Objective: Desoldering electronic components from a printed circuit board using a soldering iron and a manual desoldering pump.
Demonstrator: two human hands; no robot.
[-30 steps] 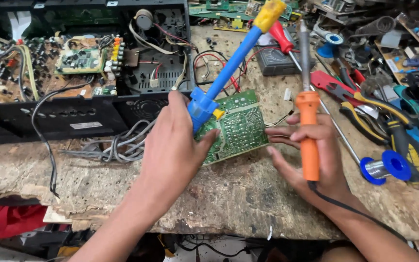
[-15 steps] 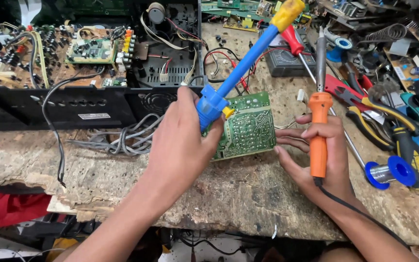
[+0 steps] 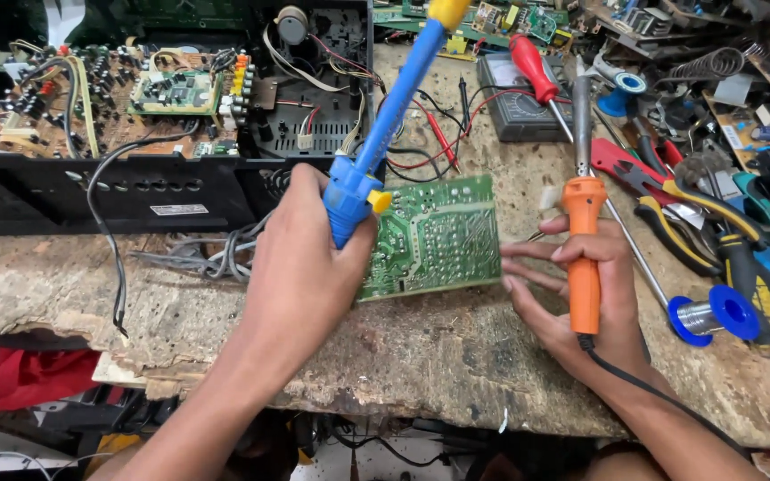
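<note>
My left hand (image 3: 300, 267) grips a blue desoldering pump (image 3: 385, 125) with a yellow plunger knob; the pump slants up and away from me, its tip down by the left edge of a green circuit board (image 3: 434, 236). The board lies solder side up on the worn wooden bench between my hands. My right hand (image 3: 581, 285) holds an orange-handled soldering iron (image 3: 584, 232) upright, metal tip pointing away, while its fingertips touch the board's right edge. The iron's black cord runs back along my right forearm.
An opened black amplifier chassis (image 3: 135, 191) full of boards and wires sits at the back left, grey cables (image 3: 216, 258) trailing out. A red screwdriver (image 3: 532, 67), a multimeter (image 3: 528, 116), pliers (image 3: 715, 223) and a blue solder spool (image 3: 715, 316) crowd the right side.
Both hands and the board have shifted slightly, keeping the same grips. The pump stays slanted over the board's left edge; the iron stays upright.
</note>
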